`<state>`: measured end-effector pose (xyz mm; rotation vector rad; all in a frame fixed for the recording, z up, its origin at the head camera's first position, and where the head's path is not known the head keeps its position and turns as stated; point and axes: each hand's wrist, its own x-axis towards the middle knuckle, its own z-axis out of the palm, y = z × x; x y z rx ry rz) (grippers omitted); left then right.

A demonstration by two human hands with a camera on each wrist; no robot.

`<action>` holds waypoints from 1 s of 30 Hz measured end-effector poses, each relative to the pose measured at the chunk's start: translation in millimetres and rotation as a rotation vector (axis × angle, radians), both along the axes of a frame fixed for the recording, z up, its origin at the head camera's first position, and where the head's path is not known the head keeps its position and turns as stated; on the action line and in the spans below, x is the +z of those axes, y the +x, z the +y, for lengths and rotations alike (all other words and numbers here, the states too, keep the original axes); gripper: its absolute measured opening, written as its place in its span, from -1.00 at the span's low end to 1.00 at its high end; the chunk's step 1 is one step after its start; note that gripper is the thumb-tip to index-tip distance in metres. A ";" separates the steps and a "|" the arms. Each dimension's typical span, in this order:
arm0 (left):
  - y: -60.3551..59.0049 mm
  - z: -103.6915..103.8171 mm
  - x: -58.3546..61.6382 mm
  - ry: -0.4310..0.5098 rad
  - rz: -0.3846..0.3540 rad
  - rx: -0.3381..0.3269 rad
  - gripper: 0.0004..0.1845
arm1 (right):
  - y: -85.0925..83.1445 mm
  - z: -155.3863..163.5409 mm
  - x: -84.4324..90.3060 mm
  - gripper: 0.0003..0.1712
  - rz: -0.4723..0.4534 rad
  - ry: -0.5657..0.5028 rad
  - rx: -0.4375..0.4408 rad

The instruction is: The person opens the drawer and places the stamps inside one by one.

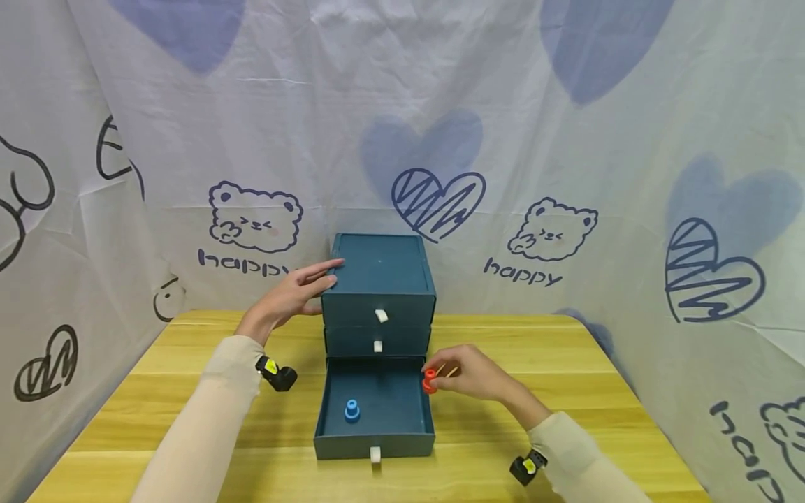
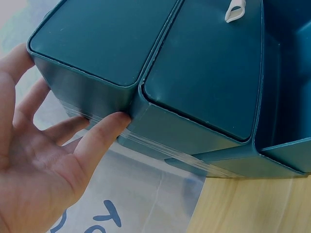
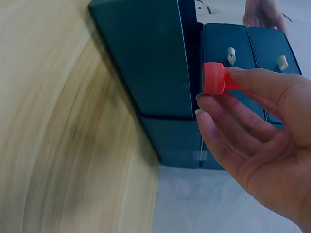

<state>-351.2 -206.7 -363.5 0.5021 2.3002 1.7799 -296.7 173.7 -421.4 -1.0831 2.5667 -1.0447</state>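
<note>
On the wooden counter (image 1: pixel 189 391) stands a dark teal drawer box (image 1: pixel 379 279) with three drawers, the bottom drawer (image 1: pixel 374 409) pulled fully out with a blue peg (image 1: pixel 352 410) standing on its floor. The right hand (image 1: pixel 472 377) pinches a red peg (image 1: pixel 430 381) between thumb and fingertips, holding it at the drawer's right wall, just above the rim; from the right wrist the red peg (image 3: pixel 216 78) shows clearly against the box's side. The left hand (image 1: pixel 295 293) lies with straight, relaxed fingers (image 2: pixel 99 138) pressed flat against the box's left side near its top corner, steadying it and gripping nothing. The likeliest slip, as I judge it, is the red peg catching the drawer wall and dropping outside onto the counter, since it hovers right at the edge and not over the middle. The extended drawer could also tip or slide if pressed down, because the left hand braces only the upper body of the box. Whether the red peg touches the wall cannot be told. The two upper drawers are closed, so their contents are hidden, and the counter in the right wrist view is blurred.
</note>
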 end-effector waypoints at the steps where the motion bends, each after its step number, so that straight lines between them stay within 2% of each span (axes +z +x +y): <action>1: 0.2 -0.2 0.1 0.000 -0.001 0.001 -0.35 | 0.2 -2.0 0.3 -0.80 -0.003 0.003 0.005; 16: 0.4 -0.1 -0.3 0.006 -0.001 0.001 -0.34 | -3.7 -23.8 2.0 -0.82 0.022 0.055 0.050; 30: -0.1 -0.3 -0.5 -0.011 0.001 0.010 -0.34 | -13.1 -41.0 3.8 -0.78 -0.002 0.104 0.101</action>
